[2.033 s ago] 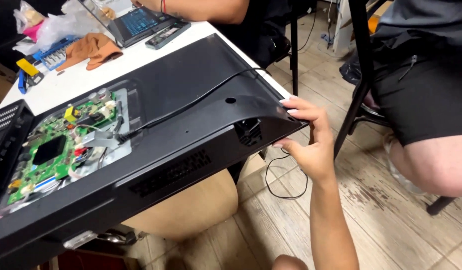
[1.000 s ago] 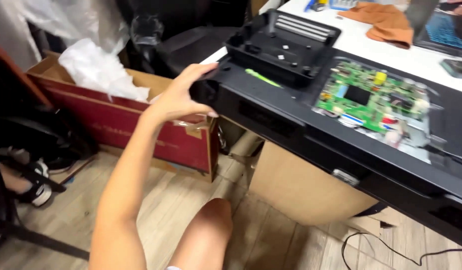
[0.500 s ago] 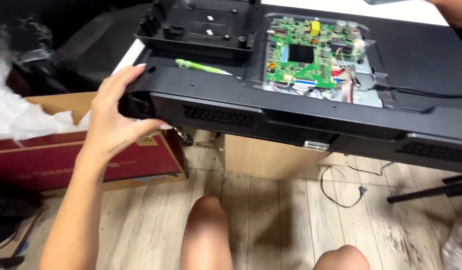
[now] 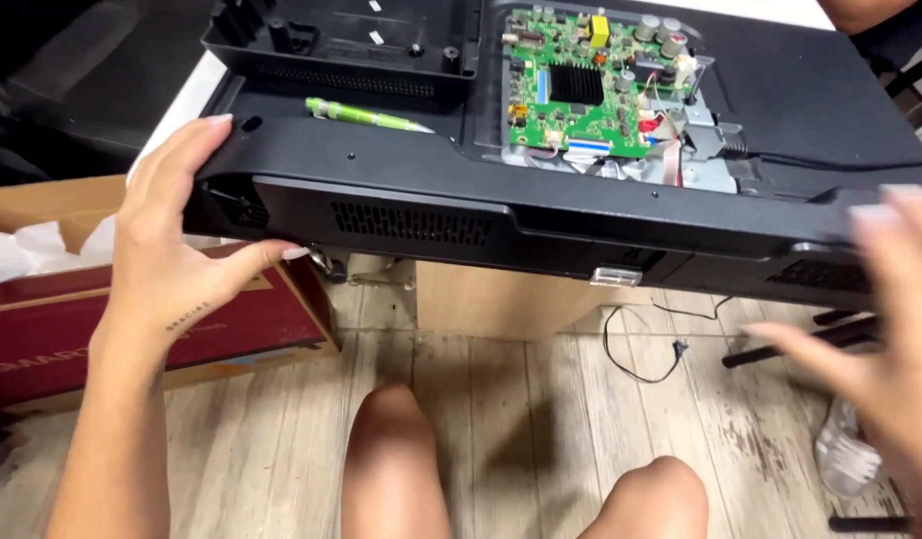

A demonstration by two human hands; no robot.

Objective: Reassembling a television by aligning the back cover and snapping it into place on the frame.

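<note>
The left hand is clamping the near left corner of the black television back, fingers lying over the top edge and the thumb hooking under the lower rim. Half a second ago this hand was gripping the same corner alone; now the right hand is coming in at about 3 o'clock, blurred, fingers spread and holding nothing, just short of the near right edge. My reading is that the set is getting a grip at both ends.

From the left grip, the panel is stretching away toward 3 o'clock along the table's edge. A green pen is lying on it at 1 o'clock, just beyond the fingers. Farther toward 2 o'clock, the green circuit board is sitting exposed. A red cardboard box is standing at 7 o'clock, below the wrist.
</note>
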